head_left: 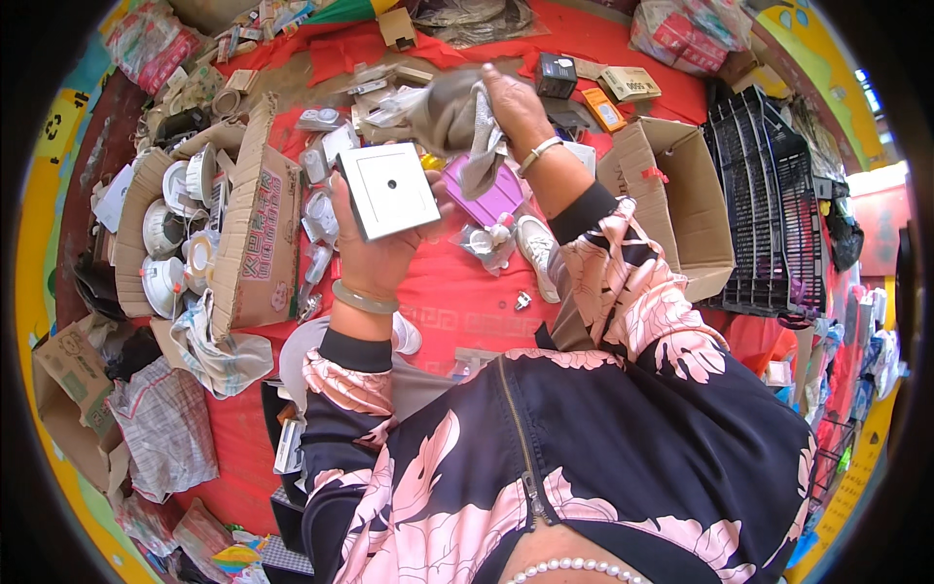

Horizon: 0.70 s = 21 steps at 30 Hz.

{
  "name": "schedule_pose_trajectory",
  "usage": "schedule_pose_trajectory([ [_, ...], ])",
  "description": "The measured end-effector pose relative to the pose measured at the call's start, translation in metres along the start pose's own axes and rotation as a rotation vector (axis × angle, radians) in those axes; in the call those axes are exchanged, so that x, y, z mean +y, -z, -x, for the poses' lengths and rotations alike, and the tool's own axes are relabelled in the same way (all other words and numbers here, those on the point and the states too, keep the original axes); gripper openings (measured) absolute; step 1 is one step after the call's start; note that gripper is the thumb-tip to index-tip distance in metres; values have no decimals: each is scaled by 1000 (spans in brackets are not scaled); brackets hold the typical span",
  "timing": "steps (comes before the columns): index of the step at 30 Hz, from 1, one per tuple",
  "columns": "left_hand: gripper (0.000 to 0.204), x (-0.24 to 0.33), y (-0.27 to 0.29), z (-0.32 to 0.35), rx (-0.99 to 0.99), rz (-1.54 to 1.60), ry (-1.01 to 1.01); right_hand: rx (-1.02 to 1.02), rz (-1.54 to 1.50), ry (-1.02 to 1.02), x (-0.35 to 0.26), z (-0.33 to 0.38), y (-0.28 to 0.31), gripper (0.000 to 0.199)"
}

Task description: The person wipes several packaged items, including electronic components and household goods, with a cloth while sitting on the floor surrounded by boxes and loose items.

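My left hand [372, 255] holds up a square white plate [389, 189] with a small dark hole in its middle. The plate is tilted and faces me. My right hand [514, 109] grips a grey cloth [455, 119] just above and to the right of the plate, and the cloth's end hangs down beside the plate's right edge. A pale bangle sits on each wrist. Under the hands lies a purple flat piece [494, 200] on the red cloth-covered floor [457, 297].
A cardboard box [255, 229] at the left holds several white round fittings [165, 229]. An open empty cardboard box [681, 204] and a black plastic crate [769, 209] stand at the right. Small boxes, wrappers and white parts litter the far side.
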<state>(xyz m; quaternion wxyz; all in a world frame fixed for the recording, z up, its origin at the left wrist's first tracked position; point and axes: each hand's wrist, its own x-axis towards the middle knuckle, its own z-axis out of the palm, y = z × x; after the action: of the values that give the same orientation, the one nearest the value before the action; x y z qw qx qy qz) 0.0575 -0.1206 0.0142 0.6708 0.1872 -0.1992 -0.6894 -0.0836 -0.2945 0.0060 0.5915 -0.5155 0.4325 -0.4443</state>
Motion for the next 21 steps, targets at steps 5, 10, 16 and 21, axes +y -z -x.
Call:
schedule_pose_trajectory([
  [5,65,-12,2,-7,163,69,41,-323,394,476,-13,61,-40,38],
  [10,63,-16,23,-10,273,-5,-69,-579,468,644,16,80,-61,35],
  [16,64,-3,46,-6,400,29,-52,-571,562,883,13,98,-63,28],
  [21,62,-2,8,-6,502,-11,-3,-426,80,347,19,67,-51,27],
])
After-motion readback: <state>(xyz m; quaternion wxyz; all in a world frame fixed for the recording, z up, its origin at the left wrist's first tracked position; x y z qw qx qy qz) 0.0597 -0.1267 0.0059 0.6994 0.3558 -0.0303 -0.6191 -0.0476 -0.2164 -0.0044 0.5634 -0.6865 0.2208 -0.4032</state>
